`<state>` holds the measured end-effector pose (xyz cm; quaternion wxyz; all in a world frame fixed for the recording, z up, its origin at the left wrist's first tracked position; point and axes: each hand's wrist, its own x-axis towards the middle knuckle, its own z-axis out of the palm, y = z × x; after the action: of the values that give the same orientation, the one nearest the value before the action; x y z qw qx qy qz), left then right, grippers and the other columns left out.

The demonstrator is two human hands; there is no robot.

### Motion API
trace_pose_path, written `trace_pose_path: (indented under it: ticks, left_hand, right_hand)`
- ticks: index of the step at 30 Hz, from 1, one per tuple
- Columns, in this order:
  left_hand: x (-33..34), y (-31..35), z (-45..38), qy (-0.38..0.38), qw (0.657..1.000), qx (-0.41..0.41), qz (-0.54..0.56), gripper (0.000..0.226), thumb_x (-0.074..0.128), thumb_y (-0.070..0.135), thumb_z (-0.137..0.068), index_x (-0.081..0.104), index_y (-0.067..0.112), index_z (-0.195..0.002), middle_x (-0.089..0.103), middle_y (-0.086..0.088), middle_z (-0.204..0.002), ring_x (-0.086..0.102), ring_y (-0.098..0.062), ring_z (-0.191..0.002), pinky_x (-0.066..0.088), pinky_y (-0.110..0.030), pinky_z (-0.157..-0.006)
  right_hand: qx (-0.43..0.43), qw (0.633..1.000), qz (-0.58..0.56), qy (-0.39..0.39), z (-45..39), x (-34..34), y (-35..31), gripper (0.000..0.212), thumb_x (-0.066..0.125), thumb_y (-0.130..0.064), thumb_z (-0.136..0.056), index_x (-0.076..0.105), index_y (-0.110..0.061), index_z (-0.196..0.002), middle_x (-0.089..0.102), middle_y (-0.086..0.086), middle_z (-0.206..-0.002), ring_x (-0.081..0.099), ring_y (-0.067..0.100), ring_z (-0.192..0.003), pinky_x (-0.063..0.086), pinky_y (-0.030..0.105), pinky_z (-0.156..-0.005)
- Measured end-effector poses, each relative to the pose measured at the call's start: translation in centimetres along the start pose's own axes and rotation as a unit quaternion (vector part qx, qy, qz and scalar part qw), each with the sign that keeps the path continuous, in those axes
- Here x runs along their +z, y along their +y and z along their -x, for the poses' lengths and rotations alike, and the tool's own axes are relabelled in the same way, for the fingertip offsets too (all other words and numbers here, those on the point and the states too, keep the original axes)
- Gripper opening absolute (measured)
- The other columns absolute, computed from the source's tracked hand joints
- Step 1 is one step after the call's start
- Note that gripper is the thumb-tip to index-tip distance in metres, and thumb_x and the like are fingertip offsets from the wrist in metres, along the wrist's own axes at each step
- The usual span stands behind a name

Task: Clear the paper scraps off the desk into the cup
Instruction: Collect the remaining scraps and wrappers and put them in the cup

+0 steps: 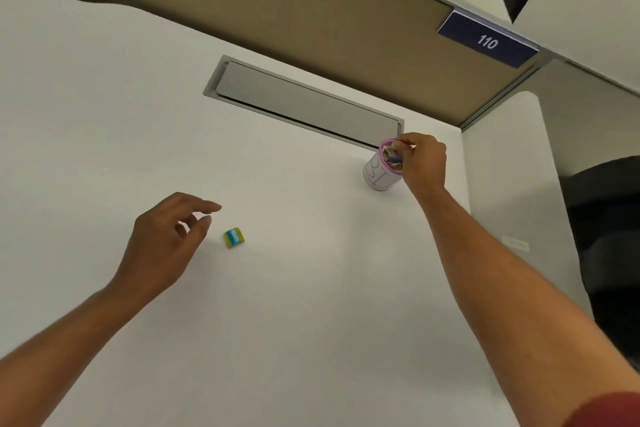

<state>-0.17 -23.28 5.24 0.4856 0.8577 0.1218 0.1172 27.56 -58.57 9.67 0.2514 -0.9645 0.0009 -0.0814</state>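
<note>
Right hand over the cup, left hand beside one last scrap

The right hand (424, 163) hangs above the cup (381, 173) near the desk's (311, 288) far right corner, fingertips pinched together over crumpled paper (393, 153) inside; the left hand (166, 243), fingers loosely apart, hovers just beside a yellow-and-blue scrap (234, 237) mid-desk.

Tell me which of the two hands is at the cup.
The right hand: its fingertips sit over the pink rim of the cup. The left hand hovers open beside the yellow-blue scrap, touching nothing.
</note>
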Motion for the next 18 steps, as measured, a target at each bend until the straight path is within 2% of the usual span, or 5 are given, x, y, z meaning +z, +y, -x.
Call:
trace_pose_path:
  ticks: [4, 9, 11, 14, 18]
  left_hand:
    - [-0.3, 0.2, 1.0, 0.020, 1.000, -0.017, 0.009, 0.025, 0.068, 0.004, -0.096, 0.077, 0.026, -0.102, 0.071, 0.009, -0.106, 0.064, -0.012, -0.080, 0.050, -0.031, -0.071]
    - [-0.5, 0.4, 1.6, 0.022, 0.999, -0.028, 0.013, 0.025, 0.066, 0.002, -0.096, 0.077, 0.025, -0.103, 0.072, 0.008, -0.106, 0.062, -0.006, -0.082, 0.048, -0.021, -0.068]
    - [-1.0, 0.3, 1.4, 0.028, 0.999, -0.023, 0.010, 0.025, 0.066, 0.002, -0.096, 0.077, 0.024, -0.103, 0.072, 0.008, -0.106, 0.063, -0.004, -0.082, 0.048, -0.015, -0.067]
    - [-2.1, -0.3, 0.9, 0.041, 0.999, -0.032, 0.007, 0.024, 0.066, 0.003, -0.096, 0.077, 0.022, -0.106, 0.073, 0.008, -0.107, 0.065, -0.009, -0.083, 0.050, -0.017, -0.069]
    - [-4.2, -1.8, 0.5, 0.047, 0.996, -0.073, 0.020, 0.024, 0.066, 0.006, -0.095, 0.078, 0.023, -0.108, 0.074, 0.009, -0.105, 0.065, -0.006, -0.080, 0.053, -0.016, -0.068]
  right_hand:
    - [-0.035, 0.998, 0.016, 0.041, 0.4, 0.1, -0.3, 0.015, 0.066, -0.021, -0.097, 0.077, -0.014, -0.105, 0.073, 0.008, -0.112, 0.062, 0.017, -0.097, 0.047, 0.025, -0.079]
    - [-0.063, 0.986, 0.143, -0.060, 0.9, -0.1, -0.8, 0.020, 0.068, -0.010, -0.095, 0.073, -0.008, -0.114, 0.069, 0.016, -0.115, 0.060, 0.032, -0.114, 0.055, 0.036, -0.084]
    - [-0.065, 0.995, 0.081, 0.004, 1.9, -0.5, -2.3, 0.023, 0.062, -0.004, -0.096, 0.073, -0.008, -0.116, 0.069, 0.012, -0.120, 0.056, 0.031, -0.118, 0.056, 0.037, -0.090]
    - [-0.110, 0.991, -0.029, 0.077, 5.8, 0.1, -5.5, 0.027, 0.051, -0.006, -0.101, 0.074, -0.010, -0.113, 0.071, 0.007, -0.116, 0.060, 0.024, -0.108, 0.046, 0.025, -0.087]
    - [-0.117, 0.980, -0.150, -0.058, 14.1, 3.4, -9.2, 0.013, 0.065, -0.019, -0.099, 0.074, -0.018, -0.107, 0.070, -0.009, -0.104, 0.063, 0.004, -0.084, 0.046, 0.009, -0.073]
